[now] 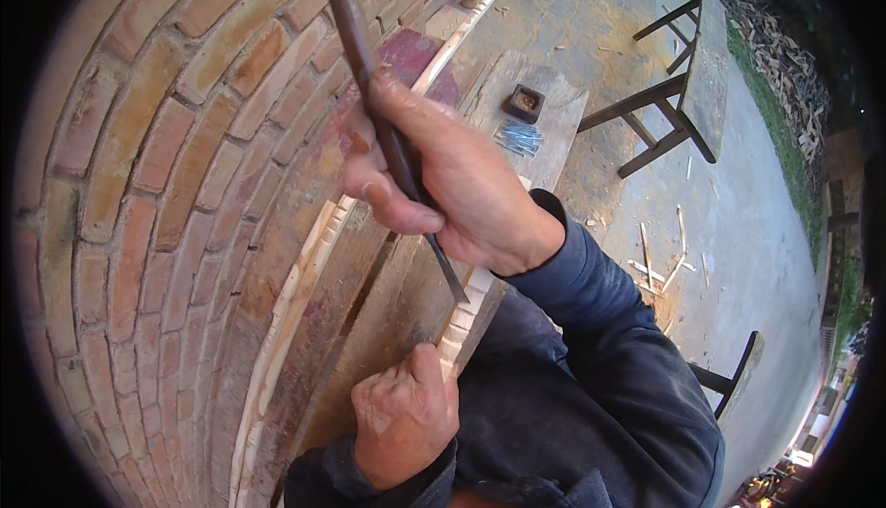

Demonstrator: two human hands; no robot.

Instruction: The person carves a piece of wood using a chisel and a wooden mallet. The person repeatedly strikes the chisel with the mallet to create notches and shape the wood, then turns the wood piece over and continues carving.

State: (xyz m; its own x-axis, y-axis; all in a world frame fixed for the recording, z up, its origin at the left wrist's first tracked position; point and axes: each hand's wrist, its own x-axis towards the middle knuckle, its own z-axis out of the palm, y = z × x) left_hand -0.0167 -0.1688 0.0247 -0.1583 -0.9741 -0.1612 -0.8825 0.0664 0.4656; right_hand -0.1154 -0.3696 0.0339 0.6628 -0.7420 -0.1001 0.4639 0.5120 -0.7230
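Note:
My right hand (452,176) is closed around a dark chisel (395,143). Its long handle rises past my thumb, and the narrow grey blade slants down to a pale wooden strip (466,310) with a row of notches cut in it. The tip meets or nearly meets the strip; I cannot tell which. Lower down, my left hand (406,416) is a fist on the strip's near end, gripping it against the wooden bench (383,323). Part of the strip is hidden under my right hand and wrist.
A second long notched strip (300,286) lies along the brick wall (166,185). A black square dish (524,103) and a pile of nails (520,137) sit on a board (558,143). A wooden bench (697,102) and wood offcuts (651,263) are to the right.

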